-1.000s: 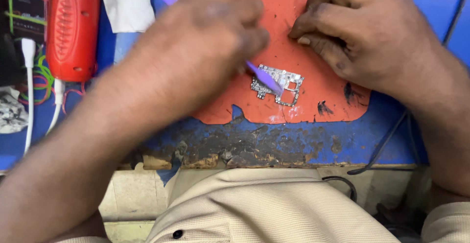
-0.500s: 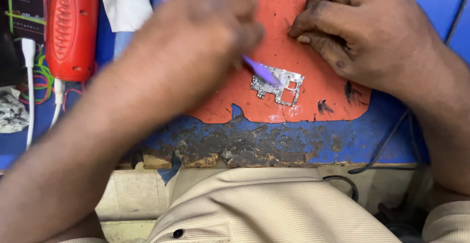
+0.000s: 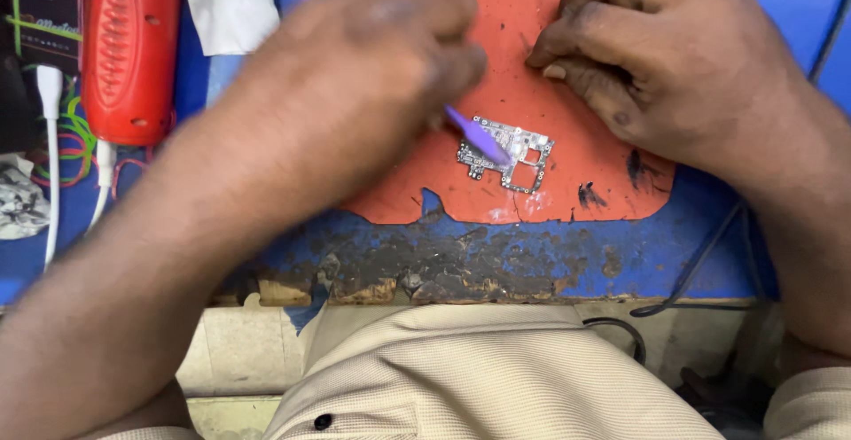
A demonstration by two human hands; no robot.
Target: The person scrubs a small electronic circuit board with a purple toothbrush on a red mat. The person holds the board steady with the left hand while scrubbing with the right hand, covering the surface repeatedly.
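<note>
Orange-red mat (image 3: 532, 23) on the blue worktop (image 3: 709, 236), reaching from the far edge toward the worn and flaking near edge. Close to the near edge of this mat, about the middle, one small silver circuit board (image 3: 525, 149), lying flat and bare. Compared with half a second ago and a second ago: purple tool (image 3: 479, 134) pushed a little further, its tip now over the left part of the board and touching it, where before only at the board's left border. Board itself almost not shifted on the mat. Left hand (image 3: 372, 59) blurred, so in motion, clenched around the tool's shaft, with the other end sticking out past the far edge of the view. Right hand (image 3: 665, 59) in the same place as before, resting on the right part of the mat with fingers curled under; cannot tell whether anything held inside them. Judging from this: short strokes of probing or scraping on the board's surface, not lifting or carrying it. Counted: one board, one purple tool, one mat, two hands. Toward the left edge of the worktop, one red oblong device (image 3: 128, 50), two white cables (image 3: 50, 139), one bundle of green wire (image 3: 75, 130); at the far edge, one white cloth (image 3: 230, 6); along the right side, one dark cable (image 3: 709, 267) hanging over the near edge.
</note>
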